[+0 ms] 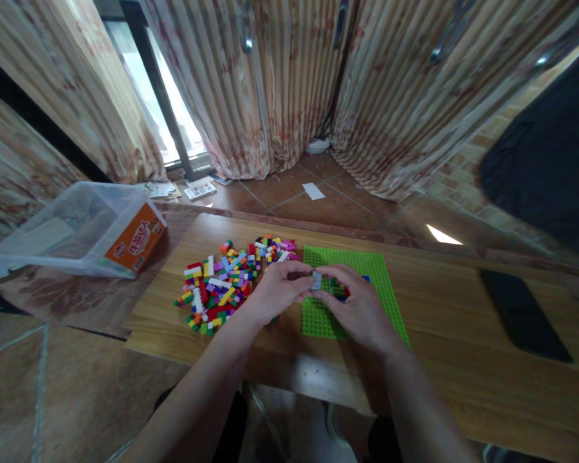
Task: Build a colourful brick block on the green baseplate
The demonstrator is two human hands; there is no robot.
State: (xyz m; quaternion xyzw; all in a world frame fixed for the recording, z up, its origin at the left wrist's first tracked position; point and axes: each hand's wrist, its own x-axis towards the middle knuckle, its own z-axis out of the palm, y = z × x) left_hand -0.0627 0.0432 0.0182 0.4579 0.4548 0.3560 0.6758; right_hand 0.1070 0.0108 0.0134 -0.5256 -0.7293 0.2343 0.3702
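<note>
A green studded baseplate [361, 263] lies on the wooden table [444, 315]. My left hand [280, 289] and my right hand [357, 308] meet over its near-left part. Between their fingertips they pinch a small grey brick [317, 280]. Under my right fingers sits a small multicoloured brick build [340, 289], partly hidden, with a blue bit at its far edge. A heap of loose coloured bricks [226, 280] spreads on the table just left of the plate, beside my left hand.
A clear plastic tub with an orange label [84, 228] lies tipped on a patterned cloth at the left. A black phone [523, 315] rests on the table at the right. Curtains, a window and papers on the tiled floor lie beyond.
</note>
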